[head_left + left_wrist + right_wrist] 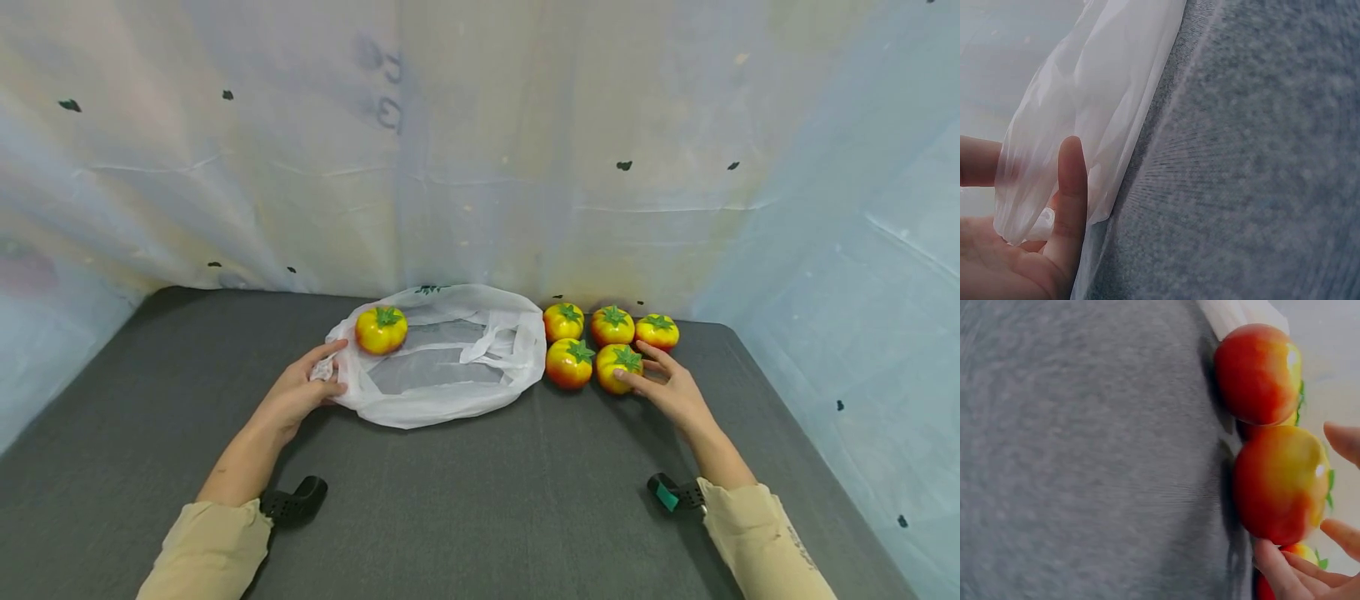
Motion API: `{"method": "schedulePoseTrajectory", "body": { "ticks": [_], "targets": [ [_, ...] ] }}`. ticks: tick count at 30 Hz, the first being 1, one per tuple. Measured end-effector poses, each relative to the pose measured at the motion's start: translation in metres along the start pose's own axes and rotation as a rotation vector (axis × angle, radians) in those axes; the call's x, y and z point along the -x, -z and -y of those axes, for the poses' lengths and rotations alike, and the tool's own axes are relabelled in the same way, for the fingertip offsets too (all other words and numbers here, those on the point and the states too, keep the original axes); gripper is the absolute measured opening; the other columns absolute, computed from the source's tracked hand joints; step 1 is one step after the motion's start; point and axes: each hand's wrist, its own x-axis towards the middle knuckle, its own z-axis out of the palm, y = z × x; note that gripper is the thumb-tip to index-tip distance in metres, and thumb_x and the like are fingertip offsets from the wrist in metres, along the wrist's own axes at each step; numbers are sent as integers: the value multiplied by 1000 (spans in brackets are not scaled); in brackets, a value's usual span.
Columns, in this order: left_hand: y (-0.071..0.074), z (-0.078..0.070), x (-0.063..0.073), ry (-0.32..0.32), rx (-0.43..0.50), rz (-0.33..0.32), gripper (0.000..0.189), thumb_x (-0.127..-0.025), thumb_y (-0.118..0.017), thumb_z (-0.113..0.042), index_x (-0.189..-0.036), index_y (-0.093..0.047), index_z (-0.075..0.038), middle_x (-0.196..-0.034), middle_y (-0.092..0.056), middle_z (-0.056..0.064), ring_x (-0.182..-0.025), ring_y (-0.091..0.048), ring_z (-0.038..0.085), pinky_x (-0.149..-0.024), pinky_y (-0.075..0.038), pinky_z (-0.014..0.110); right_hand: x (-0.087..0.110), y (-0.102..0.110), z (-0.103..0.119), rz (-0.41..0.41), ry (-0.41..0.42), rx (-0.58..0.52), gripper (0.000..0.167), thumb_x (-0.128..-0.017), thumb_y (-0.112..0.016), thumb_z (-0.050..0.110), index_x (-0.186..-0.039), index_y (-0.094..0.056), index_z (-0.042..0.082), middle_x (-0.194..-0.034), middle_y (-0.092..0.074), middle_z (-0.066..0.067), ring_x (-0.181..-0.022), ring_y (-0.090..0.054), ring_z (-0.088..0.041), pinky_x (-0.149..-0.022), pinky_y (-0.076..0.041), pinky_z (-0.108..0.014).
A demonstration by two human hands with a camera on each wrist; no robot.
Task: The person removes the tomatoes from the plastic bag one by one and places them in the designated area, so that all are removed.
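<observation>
A white plastic bag [442, 412] lies spread with its mouth facing up, one yellow-red tomato [381, 331] at its left inside. My left hand [303, 387] holds the bag's left edge; in the left wrist view the thin plastic [1110, 81] passes between thumb and fingers. Right of the bag, several tomatoes with green tops stand in two rows. At the front right one [617, 371], my right hand [671, 392] is spread, its fingertips at the tomato's side. From the right wrist, that tomato [1279, 484] still sits on the table, with a finger [1275, 565] touching it.
Beside the touched tomato stands another front tomato [567, 364], close to the bag. Three back tomatoes, one of them at the right end [657, 332], stand near the pale sheet wall [480, 183]. Dark grey cloth covers the table [465, 508].
</observation>
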Motion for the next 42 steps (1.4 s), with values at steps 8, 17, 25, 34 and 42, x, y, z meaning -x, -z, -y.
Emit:
{"method": "schedulePoseTrajectory", "body": {
  "ticks": [8,17,25,34,42],
  "targets": [
    [-1,-1,1,-4,1,-4,72,-89,-55,-2,-153,-22,-9,-154,-12,25,-109,-39,27,-72,-46,22,4,12,7,-39,-28,-15,87,-88,-63,48,-155,-18,16,-153,-29,-22,-139,-31,-38,-108,-29,-58],
    [0,0,1,-8,0,-8,73,-89,-55,-2,-153,-22,-10,-156,-9,25,-113,-36,29,-72,-45,22,0,13,22,-81,40,-89,83,-87,-64,50,-153,-26,17,-151,-34,-18,-139,-34,-33,-109,-28,-57],
    [0,1,1,0,-17,-24,72,-89,-55,-3,-153,-22,-10,-155,-11,25,-104,-40,26,-73,-44,24,-5,2,43,-68,137,-131,73,-89,-64,43,-151,-32,18,-150,-36,-17,-139,-35,-33,-109,-29,-56],
    [0,-2,2,4,-4,-19,73,-89,-55,-3,-153,-21,-10,-156,-10,24,-113,-37,30,-75,-44,25,-15,-17,54,-46,166,-157,69,-88,-65,42,-147,-39,17,-147,-41,-15,-136,-39,-33,-108,-32,-54],
    [0,-3,3,11,-1,-29,72,-88,-55,-4,-153,-23,-11,-156,-10,24,-113,-36,31,-75,-44,24,-23,-38,68,-23,200,-211,65,-86,-69,41,-142,-47,17,-143,-47,-12,-133,-44,-29,-106,-38,-48]
  ]
}}
